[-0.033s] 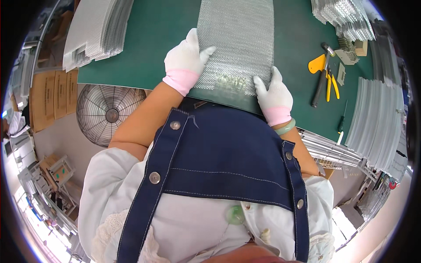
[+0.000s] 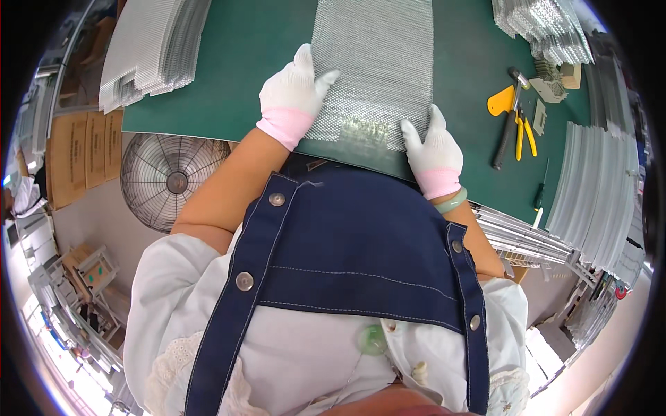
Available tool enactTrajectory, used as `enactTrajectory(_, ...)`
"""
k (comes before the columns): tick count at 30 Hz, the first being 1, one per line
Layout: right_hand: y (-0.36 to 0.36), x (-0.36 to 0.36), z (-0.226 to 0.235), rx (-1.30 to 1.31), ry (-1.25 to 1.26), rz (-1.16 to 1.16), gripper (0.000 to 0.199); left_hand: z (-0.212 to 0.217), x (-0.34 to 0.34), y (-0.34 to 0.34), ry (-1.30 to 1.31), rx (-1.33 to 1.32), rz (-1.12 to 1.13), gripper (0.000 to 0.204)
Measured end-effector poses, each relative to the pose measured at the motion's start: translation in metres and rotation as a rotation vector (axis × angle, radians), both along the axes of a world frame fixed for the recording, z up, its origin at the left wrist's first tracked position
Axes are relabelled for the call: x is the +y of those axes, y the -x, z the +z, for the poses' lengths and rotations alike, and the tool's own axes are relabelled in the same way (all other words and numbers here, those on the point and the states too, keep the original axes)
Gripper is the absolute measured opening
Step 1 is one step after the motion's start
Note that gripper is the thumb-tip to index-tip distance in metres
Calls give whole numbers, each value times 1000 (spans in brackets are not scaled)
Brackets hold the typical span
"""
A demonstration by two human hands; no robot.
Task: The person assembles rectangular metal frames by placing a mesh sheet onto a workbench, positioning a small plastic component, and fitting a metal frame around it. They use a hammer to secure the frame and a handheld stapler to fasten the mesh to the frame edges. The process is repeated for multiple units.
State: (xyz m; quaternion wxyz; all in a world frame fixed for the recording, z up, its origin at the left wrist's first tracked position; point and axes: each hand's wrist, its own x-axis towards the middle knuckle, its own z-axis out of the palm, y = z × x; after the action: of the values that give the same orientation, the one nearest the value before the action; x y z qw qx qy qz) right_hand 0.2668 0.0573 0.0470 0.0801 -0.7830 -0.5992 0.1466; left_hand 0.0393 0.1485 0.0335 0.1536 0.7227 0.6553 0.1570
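A silvery metal mesh sheet lies on the green worktop in front of me, with a notch at its near edge where the green shows. My left hand, in a white glove with a pink cuff, grips the sheet's left edge, its thumb resting on top of the mesh. At the near right corner my right hand, gloved alike, holds the other edge between thumb and fingers. Parts of the fingers of both hands are hidden at the edges.
Stacks of mesh sheets stand at far left and far right. To the right lie a hammer, yellow-handled pliers, a yellow scraper and a screwdriver. Grey strips line the right side. A fan stands below left.
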Motion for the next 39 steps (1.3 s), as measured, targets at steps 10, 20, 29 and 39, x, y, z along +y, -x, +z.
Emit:
enactTrajectory(10,1,-3,-1,11,2,-15,74,-9,-6,3,-258,-146,-67,66)
enactTrajectory(20,5,3,9,-178,150,17,77,15,7,-2,-269,289,-186,52)
enactTrajectory(29,-60,63,80,-110,84,226,68,23,22,20,-58,318,-426,69)
enactTrajectory(39,-250,325,181,-477,-280,-188,78,50,45,-5,115,551,-549,78)
